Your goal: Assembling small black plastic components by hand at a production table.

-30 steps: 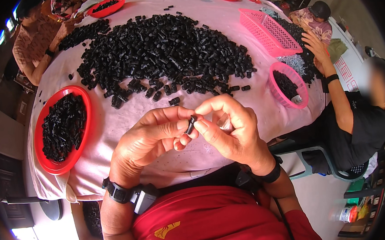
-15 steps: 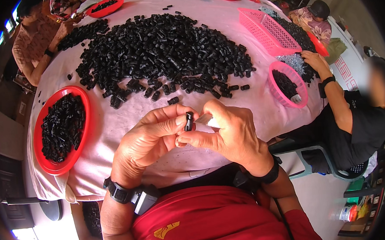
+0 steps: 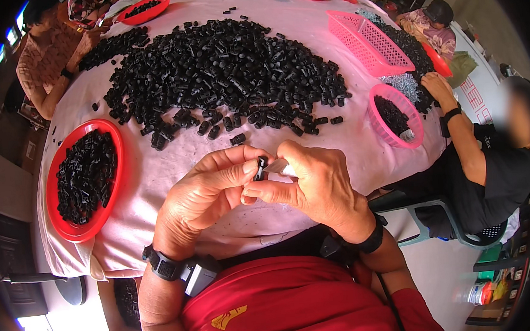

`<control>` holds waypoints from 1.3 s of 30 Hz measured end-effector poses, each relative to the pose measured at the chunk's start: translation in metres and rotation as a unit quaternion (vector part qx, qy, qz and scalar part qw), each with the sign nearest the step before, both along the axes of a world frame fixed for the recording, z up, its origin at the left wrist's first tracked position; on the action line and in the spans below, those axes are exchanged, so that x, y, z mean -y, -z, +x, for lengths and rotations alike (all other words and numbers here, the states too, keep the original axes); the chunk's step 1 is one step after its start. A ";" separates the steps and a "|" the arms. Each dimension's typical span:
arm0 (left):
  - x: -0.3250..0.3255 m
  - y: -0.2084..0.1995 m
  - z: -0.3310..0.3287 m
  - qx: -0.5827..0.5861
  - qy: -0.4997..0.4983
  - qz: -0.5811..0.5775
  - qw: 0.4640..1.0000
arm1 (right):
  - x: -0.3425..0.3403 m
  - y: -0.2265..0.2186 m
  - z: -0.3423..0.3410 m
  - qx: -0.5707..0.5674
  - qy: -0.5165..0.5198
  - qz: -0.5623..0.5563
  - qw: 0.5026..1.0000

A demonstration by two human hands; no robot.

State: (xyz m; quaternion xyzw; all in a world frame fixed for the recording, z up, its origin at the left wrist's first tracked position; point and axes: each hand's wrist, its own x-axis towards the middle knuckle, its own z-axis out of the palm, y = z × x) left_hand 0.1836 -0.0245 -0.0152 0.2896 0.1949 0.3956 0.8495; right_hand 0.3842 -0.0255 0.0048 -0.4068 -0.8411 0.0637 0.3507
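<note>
Near the pink-clothed table's (image 3: pixel 350 159) front edge, our left hand (image 3: pixel 198 193) pinches a small black cylindrical piece (image 3: pixel 261 167); our right hand (image 3: pixel 326 184), fingers curled, grips a thin pale flat tool (image 3: pixel 280 167) against it.

Glossy, smooth plastic is suggested by the held black piece (image 3: pixel 262 162), heaped black parts (image 3: pixel 221 70) and red tray (image 3: pixel 79 232); metallic sheen is shown by the blade (image 3: pixel 273 167), matt cloth by the tablecloth (image 3: pixel 349 144).

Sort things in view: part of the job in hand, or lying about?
Likely in the job:
small black part, in left hand
blade-like tool, in right hand
black heap
red basin

Apparently lying about:
green fabric
pink rectangular basket
</note>
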 end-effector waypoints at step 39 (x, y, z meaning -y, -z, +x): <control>-0.004 0.001 -0.002 -0.005 0.021 -0.003 1.000 | 0.002 -0.005 0.005 -0.122 -0.088 -0.045 0.988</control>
